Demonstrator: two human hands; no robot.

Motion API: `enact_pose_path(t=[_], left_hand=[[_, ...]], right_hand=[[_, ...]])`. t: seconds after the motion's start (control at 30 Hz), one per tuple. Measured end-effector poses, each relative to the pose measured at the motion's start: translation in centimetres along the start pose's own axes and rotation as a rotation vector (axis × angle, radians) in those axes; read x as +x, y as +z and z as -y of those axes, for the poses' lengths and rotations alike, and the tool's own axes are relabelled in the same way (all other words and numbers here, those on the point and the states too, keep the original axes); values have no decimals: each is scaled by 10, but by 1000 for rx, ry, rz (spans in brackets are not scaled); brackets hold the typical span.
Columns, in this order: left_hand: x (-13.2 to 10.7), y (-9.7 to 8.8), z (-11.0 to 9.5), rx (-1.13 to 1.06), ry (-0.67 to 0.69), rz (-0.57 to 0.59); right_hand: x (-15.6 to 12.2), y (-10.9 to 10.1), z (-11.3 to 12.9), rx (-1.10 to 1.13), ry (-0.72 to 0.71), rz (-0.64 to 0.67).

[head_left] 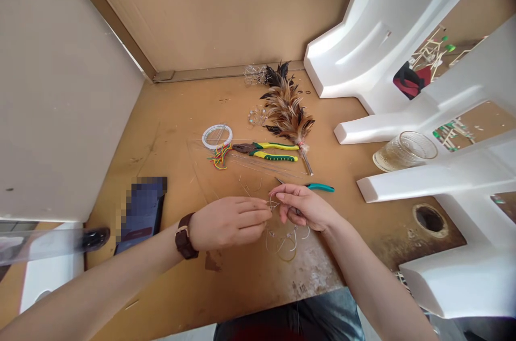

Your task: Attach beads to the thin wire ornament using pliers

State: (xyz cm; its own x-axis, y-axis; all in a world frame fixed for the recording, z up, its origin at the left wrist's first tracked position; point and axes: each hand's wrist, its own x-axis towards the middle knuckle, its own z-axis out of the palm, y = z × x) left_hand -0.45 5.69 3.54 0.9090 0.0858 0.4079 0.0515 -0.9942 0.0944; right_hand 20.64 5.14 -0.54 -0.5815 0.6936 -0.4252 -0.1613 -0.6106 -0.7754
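In the middle of the table, my left hand (231, 221), with a brown watch (186, 237) on its wrist, is closed with fingertips pinching thin silvery wire. Close beside it, my right hand (306, 205) is curled, thumb and forefinger on the same wire. Below the hands hangs a looped wire piece (287, 247) with small beads. A small dark bit shows under my right fingers; its kind is unclear. Just behind the right hand lies a teal-handled tool (321, 187), partly hidden. Farther back are yellow-and-green pliers (276, 152).
A white ring (216, 137), coloured strings (220, 157) and straight wires lie near the pliers. Behind are a feather duster (287, 102) and wire ornaments (257, 115). A phone (143, 212) lies left. At right, a glass (405, 151) stands among white moulded panels (387, 134), near a table hole (429, 220).
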Motion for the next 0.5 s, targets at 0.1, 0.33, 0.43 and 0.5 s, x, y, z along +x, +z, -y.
enact_pose_path(t=[0.1,0.33,0.43,0.5], left_hand=[[-5,6,0,-206,-265,-163],[1,13,-3,-701,-879,-254],[1,15,-4,-743,-947,-274],[1,17,-5,-710,-955,-300]], right_hand=[[0,1,0,2,-3,-15],[2,4,-4,-86,-45,-103],[2,6,-4,-126,-68,-132],[2,7,-3,-151,-82,-146]])
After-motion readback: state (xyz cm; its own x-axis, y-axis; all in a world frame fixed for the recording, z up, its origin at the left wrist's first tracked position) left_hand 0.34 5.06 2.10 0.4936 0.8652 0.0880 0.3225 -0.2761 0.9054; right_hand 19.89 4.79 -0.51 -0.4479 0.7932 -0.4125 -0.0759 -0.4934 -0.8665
